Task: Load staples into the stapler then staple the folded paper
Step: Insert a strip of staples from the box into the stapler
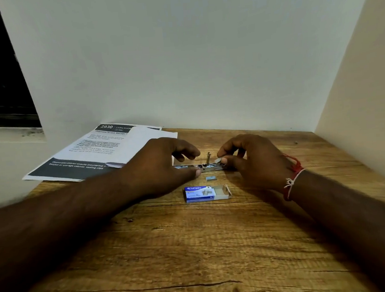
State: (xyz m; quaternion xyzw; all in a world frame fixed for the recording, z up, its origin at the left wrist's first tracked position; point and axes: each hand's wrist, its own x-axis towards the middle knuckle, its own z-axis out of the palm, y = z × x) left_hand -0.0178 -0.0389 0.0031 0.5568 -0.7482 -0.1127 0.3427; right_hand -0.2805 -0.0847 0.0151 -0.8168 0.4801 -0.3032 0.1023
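Note:
A small metal stapler lies opened flat on the wooden table, its tray exposed. My left hand holds its left end down, thumb pressed against the hinge. My right hand pinches a short strip of staples between thumb and forefinger just above the stapler's right half. Another short staple strip lies loose on the table in front of the stapler. A blue staple box sits open nearer to me. The folded printed paper lies at the back left, partly under my left hand.
White walls close in the table at the back and on the right. The paper overhangs the table's left edge. A red and white thread band circles my right wrist. The near half of the table holds only my forearms.

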